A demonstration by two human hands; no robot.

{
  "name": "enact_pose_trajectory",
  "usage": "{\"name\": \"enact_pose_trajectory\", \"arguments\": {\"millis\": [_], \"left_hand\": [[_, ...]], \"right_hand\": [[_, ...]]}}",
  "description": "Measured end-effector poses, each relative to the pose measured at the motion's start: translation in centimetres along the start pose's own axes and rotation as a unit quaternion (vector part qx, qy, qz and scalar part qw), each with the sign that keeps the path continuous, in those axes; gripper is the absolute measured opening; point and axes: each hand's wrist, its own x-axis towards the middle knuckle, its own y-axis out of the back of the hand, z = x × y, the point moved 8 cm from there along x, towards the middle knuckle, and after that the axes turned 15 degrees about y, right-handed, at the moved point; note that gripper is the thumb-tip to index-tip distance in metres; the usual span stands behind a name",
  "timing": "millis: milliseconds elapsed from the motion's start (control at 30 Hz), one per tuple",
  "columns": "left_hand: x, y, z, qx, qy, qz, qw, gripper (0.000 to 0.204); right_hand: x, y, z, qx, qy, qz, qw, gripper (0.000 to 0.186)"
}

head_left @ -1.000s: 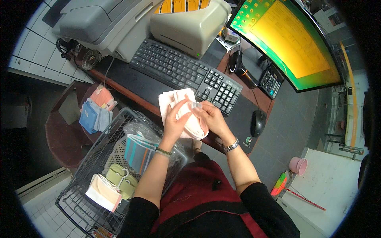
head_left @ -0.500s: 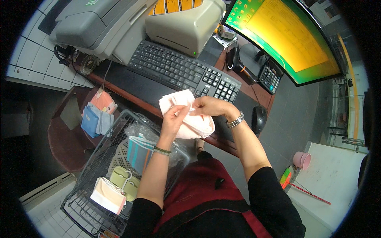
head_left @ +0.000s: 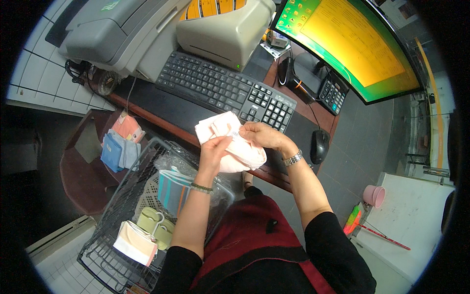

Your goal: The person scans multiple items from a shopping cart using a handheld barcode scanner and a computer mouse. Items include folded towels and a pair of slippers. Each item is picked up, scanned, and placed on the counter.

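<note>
So you've got both hands on that pale pink folded cloth item (head_left: 230,144), held just over the black keyboard's (head_left: 225,90) front edge: left hand (head_left: 214,153) gripping underneath, right hand (head_left: 259,134) pinching its small white tag.

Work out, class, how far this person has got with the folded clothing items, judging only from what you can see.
Possibly done: a few folded items lie on the low brown stand, though nothing shows who put them there. In hand: the left hand and right hand both grip a pale pink folded garment over the desk edge. Left: several packaged items fill the wire basket, apparently waiting.
</note>
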Motion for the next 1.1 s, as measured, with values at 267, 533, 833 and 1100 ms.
{"name": "enact_pose_trajectory", "arguments": {"millis": [267,533,833,1100], "left_hand": [[0.4,0.2,-0.9,0.008,-0.026,0.021,0.999,0.021],[0.6,-1.2,-1.1,-0.070,-0.049,0.059,0.995,0.022],[0.3,-0.9,-1.3,-0.097,-0.047,0.081,0.991,0.022],[0.6,-0.6,-1.4,-0.092,-0.065,0.086,0.990,0.018]], "right_hand": [[-0.2,0.1,0.8,0.040,-0.051,0.046,0.997,0.030],[-4.3,7.0,-2.9,-0.183,0.130,0.342,0.912,0.017],[-4.4,19.1,-0.6,-0.501,0.119,0.351,0.782,0.061],[-2.2,20.7,-0.1,-0.497,0.094,0.297,0.810,0.070]]}}
